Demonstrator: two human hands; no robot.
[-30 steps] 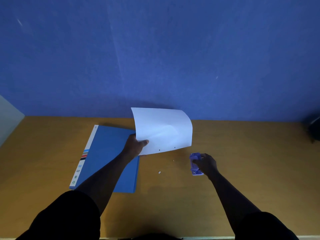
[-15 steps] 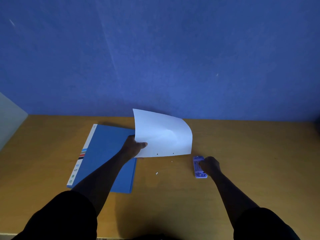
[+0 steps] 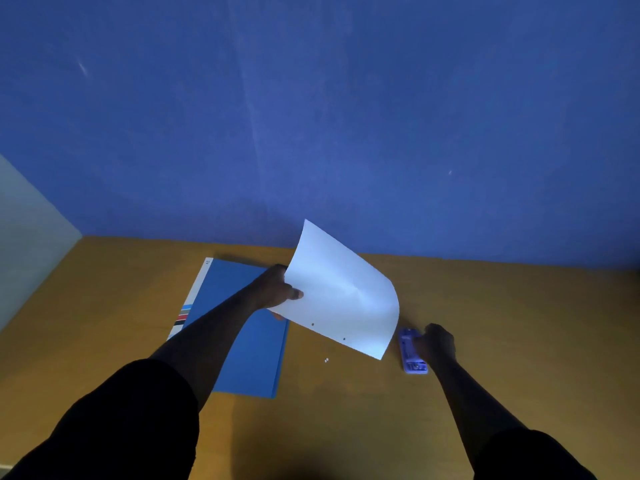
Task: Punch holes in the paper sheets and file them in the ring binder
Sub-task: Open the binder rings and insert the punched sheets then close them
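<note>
Closed blue ring binder [image 3: 242, 341] lying on wooden desk [image 3: 519, 341], punched sheet held above it

Left hand [image 3: 277, 289] pinching white paper sheet [image 3: 343, 292] by its edge, thumb on top; right hand [image 3: 436, 344] gripping purple hole punch [image 3: 410, 351], fingers curling round it; paper dots [image 3: 326, 360] lying between

Black short sleeves [image 3: 114, 420], forearms bare, no jewellery seen.
</note>
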